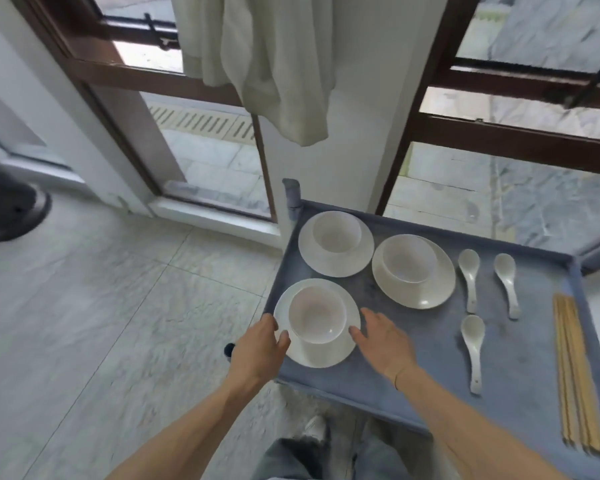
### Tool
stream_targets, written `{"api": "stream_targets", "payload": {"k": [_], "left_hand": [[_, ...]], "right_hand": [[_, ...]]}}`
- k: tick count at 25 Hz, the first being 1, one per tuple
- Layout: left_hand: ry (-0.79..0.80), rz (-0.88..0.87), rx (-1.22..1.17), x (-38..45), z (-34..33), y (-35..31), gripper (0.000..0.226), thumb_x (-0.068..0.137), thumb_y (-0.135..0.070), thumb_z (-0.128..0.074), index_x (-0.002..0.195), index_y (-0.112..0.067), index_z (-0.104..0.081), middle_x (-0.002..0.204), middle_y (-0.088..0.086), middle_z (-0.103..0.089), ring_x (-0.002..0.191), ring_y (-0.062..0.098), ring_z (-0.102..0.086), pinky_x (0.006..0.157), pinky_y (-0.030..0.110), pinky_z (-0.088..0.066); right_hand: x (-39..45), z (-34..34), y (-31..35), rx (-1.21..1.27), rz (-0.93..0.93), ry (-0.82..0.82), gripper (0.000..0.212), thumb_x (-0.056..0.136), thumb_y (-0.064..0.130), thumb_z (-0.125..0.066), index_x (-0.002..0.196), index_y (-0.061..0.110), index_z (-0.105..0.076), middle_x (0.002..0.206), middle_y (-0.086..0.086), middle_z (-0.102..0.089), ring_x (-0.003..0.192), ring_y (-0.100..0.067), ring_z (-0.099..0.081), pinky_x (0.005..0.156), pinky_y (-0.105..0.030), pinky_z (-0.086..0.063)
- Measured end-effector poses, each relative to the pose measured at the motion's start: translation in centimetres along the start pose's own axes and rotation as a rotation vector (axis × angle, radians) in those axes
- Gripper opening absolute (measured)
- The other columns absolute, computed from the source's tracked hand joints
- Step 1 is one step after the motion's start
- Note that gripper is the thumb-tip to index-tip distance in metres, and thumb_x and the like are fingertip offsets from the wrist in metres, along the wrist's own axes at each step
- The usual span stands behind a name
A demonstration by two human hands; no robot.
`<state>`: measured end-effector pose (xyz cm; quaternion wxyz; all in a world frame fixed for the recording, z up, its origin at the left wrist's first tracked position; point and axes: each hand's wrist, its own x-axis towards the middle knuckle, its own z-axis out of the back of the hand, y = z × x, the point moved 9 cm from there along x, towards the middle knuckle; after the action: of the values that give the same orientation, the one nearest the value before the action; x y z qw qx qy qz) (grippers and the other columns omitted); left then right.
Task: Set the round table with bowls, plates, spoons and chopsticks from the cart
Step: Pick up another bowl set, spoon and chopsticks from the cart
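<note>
Grey cart (413,386), both hands at nearest plate (317,355) rim

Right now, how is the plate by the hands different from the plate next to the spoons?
The near plate has a hand at each side: the left hand touches its left rim, the right hand reaches its right rim. The far-right plate is untouched. The near plate sits at the cart tray's front left corner; the far-right plate sits further back, beside the spoons. Both are white, round, and carry one white bowl.
</note>
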<state>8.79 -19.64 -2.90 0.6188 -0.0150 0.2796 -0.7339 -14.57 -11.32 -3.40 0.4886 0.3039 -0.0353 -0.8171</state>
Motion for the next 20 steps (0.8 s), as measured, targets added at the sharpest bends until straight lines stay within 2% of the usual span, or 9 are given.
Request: {"api": "stream_targets", "payload": {"k": [4, 8, 11, 13, 15, 17, 20], "left_hand": [[0.037, 0.159, -0.068, -0.2, -1.5, 0.7, 0.028, 0.093, -0.032, -0.056, 0.108, -0.01, -0.046, 0.096, 0.01, -0.067, 0.078, 0.025, -0.061, 0.058, 0.034, -0.045], [0.044, 0.248, -0.219, 0.7, -2.7, 1.2, 0.033, 0.092, -0.026, -0.058, 0.118, -0.008, -0.049, 0.109, 0.013, -0.067, 0.099, 0.032, -0.062, 0.074, 0.036, -0.046], [0.044, 0.287, -0.259, 1.0, -3.3, 1.5, 0.031, 0.088, -0.02, -0.059, 0.116, -0.009, -0.049, 0.107, 0.014, -0.066, 0.1, 0.034, -0.062, 0.079, 0.039, -0.049], [0.054, 0.304, -0.316, 1.2, -3.6, 1.8, 0.028, 0.086, -0.018, -0.062, 0.11, -0.013, -0.049, 0.1, 0.01, -0.067, 0.094, 0.032, -0.065, 0.082, 0.044, -0.054], [0.081, 0.297, -0.431, 1.3, -3.8, 1.5, 0.025, 0.085, -0.015, -0.063, 0.104, -0.016, -0.048, 0.093, 0.009, -0.066, 0.081, 0.03, -0.068, 0.076, 0.046, -0.059], [0.122, 0.263, -0.546, 1.3, -3.8, 0.6, 0.025, 0.086, -0.011, -0.063, 0.104, -0.015, -0.046, 0.091, 0.01, -0.063, 0.073, 0.027, -0.067, 0.066, 0.042, -0.062], [0.263, 0.267, -0.731, 1.0, -4.5, -1.1, 0.032, 0.091, -0.008, -0.061, 0.117, -0.017, -0.044, 0.099, 0.014, -0.066, 0.08, 0.021, -0.07, 0.061, 0.031, -0.062]], "right_hand": [[1.5, -1.0, 0.0, 0.123, 0.048, 0.086, 0.041, 0.095, 0.034, -0.052, 0.133, 0.02, -0.046, 0.122, -0.008, -0.058, 0.11, -0.027, -0.056, 0.087, -0.038, -0.049], [2.8, -1.9, -0.4, 0.32, 0.027, 0.115, 0.053, 0.089, 0.013, -0.061, 0.138, 0.021, -0.044, 0.119, -0.011, -0.062, 0.105, -0.03, -0.061, 0.088, -0.043, -0.053], [3.3, -2.5, -1.3, 0.571, -0.073, 0.125, 0.056, 0.085, 0.0, -0.061, 0.132, 0.026, -0.048, 0.111, -0.007, -0.062, 0.089, -0.034, -0.068, 0.066, -0.045, -0.062], [3.4, -2.6, -1.8, 0.659, -0.099, 0.119, 0.056, 0.084, -0.004, -0.06, 0.128, 0.03, -0.051, 0.104, -0.004, -0.06, 0.087, -0.035, -0.068, 0.055, -0.042, -0.062], [3.3, -2.4, -2.4, 0.721, -0.114, 0.109, 0.057, 0.083, -0.006, -0.06, 0.124, 0.033, -0.052, 0.097, 0.001, -0.06, 0.088, -0.035, -0.067, 0.053, -0.038, -0.062], [2.9, -1.8, -3.2, 0.782, -0.131, 0.094, 0.059, 0.082, -0.007, -0.06, 0.122, 0.036, -0.054, 0.093, 0.002, -0.059, 0.087, -0.033, -0.067, 0.051, -0.035, -0.061], [1.9, -0.5, -4.6, 0.816, -0.145, 0.075, 0.059, 0.083, -0.007, -0.06, 0.12, 0.038, -0.053, 0.092, -0.005, -0.061, 0.078, -0.034, -0.068, 0.051, -0.034, -0.06]]}}
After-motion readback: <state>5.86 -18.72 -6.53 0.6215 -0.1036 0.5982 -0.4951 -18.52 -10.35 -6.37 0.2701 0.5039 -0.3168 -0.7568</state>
